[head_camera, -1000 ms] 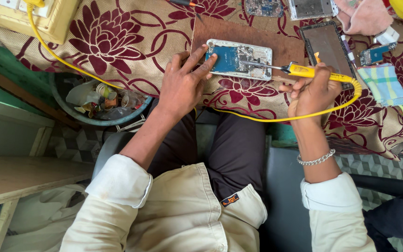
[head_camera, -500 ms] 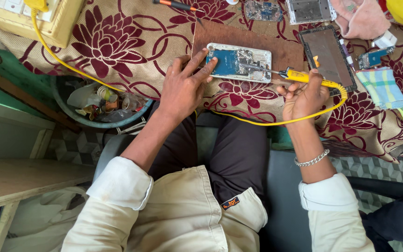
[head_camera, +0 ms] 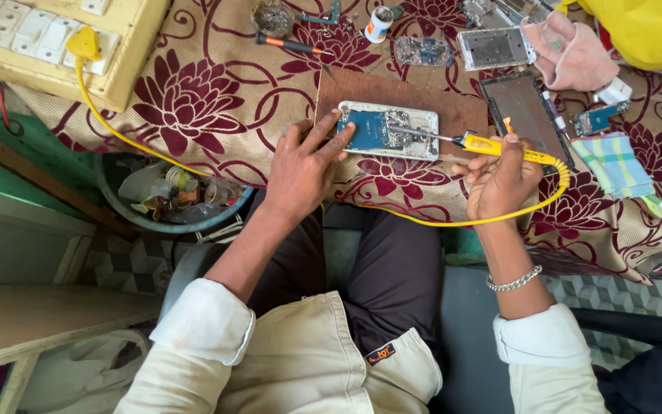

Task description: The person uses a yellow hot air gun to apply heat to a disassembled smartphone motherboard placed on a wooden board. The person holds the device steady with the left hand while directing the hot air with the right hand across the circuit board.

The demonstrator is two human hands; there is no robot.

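While gripping: right hand [head_camera: 502,178], soldering iron [head_camera: 492,145]

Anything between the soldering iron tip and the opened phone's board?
Nothing visible. The right hand holds the yellow soldering iron, its tip already over the opened phone. The left hand steadies the phone's left edge, clear of the tip.
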